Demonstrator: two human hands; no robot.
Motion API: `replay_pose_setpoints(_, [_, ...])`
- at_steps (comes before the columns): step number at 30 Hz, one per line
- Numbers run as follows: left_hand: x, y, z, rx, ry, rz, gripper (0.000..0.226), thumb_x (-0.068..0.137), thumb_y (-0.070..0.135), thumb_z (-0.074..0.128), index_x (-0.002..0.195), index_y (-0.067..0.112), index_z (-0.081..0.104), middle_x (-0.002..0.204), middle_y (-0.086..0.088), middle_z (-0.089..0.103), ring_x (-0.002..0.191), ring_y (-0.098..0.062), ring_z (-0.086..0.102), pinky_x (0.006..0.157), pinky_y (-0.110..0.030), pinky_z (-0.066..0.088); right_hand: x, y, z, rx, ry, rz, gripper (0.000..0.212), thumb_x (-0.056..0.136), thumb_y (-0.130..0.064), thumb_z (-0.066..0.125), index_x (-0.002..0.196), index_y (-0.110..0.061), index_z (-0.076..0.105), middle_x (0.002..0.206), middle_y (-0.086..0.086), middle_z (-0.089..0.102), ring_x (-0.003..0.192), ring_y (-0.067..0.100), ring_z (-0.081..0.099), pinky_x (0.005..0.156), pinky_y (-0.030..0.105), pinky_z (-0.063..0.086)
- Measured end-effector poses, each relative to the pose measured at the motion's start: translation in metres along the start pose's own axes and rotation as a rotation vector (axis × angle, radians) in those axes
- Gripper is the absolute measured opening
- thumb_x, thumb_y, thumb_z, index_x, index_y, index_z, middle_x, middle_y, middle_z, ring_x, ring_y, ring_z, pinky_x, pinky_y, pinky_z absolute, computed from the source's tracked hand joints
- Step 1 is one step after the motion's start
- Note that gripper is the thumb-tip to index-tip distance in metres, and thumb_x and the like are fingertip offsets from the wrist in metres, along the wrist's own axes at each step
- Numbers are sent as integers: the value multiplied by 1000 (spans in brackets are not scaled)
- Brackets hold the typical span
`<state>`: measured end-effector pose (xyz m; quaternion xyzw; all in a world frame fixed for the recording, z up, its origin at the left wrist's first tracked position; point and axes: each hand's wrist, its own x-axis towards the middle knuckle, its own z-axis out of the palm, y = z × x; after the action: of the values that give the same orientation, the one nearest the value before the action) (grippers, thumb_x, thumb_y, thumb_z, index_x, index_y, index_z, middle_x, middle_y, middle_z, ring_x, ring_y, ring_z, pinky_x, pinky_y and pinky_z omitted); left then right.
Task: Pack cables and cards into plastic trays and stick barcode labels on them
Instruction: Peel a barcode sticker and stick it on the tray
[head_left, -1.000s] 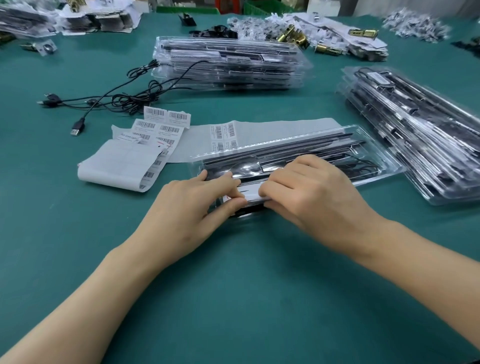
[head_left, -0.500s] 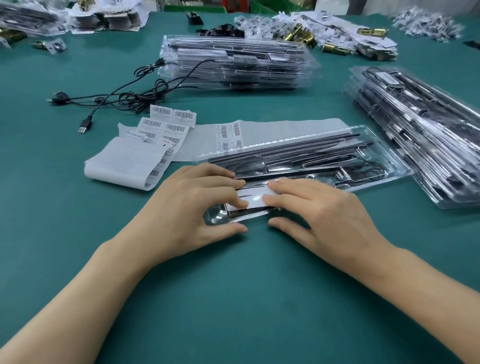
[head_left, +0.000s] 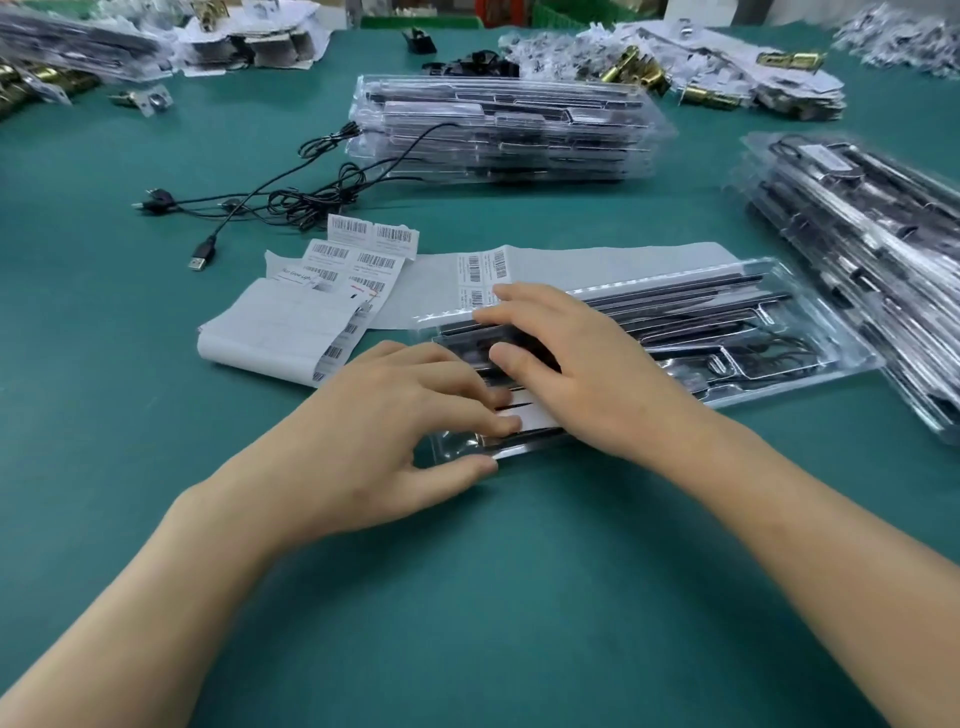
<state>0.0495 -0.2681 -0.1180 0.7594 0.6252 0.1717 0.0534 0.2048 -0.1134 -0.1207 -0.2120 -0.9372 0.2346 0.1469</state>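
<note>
A clear plastic tray (head_left: 753, 332) with black parts inside lies flat on the green table in front of me. My left hand (head_left: 395, 431) grips its near-left end, fingers on top and thumb against the near edge. My right hand (head_left: 582, 374) lies flat across the tray's left part with its fingers spread toward the far edge. A white label (head_left: 530, 418) shows on the tray between the two hands, partly covered. Sheets of barcode labels (head_left: 374, 234) and folded backing paper (head_left: 291, 338) lie just left of the tray.
A loose black USB cable (head_left: 311, 192) lies at the back left. One stack of packed trays (head_left: 498, 130) stands behind, another (head_left: 857, 218) at the right. Brass parts (head_left: 628, 70) and paper piles line the far edge.
My right hand has slid from the label at the near edge forward over the tray, fingers spreading. My left hand stays on the tray's left end.
</note>
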Motion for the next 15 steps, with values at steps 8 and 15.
replay_pose_setpoints(8, [-2, -2, 0, -76, 142, -81, 24, 96, 46, 61, 95, 32, 80, 104, 24, 72, 104, -10, 57, 88, -31, 45, 6, 3, 22, -167, -51, -72, 44, 108, -40, 34, 144, -23, 53, 155, -2, 44, 139, 11, 30, 117, 29, 17])
replay_pose_setpoints(15, [-3, -17, -9, -376, 94, -910, 39, 83, 62, 70, 70, 25, 72, 57, 11, 67, 47, -3, 52, 45, -12, 36, 6, 0, 22, -235, -114, -33, 55, 101, -55, 26, 149, -32, 41, 162, -8, 30, 152, 12, 20, 126, 38, 11])
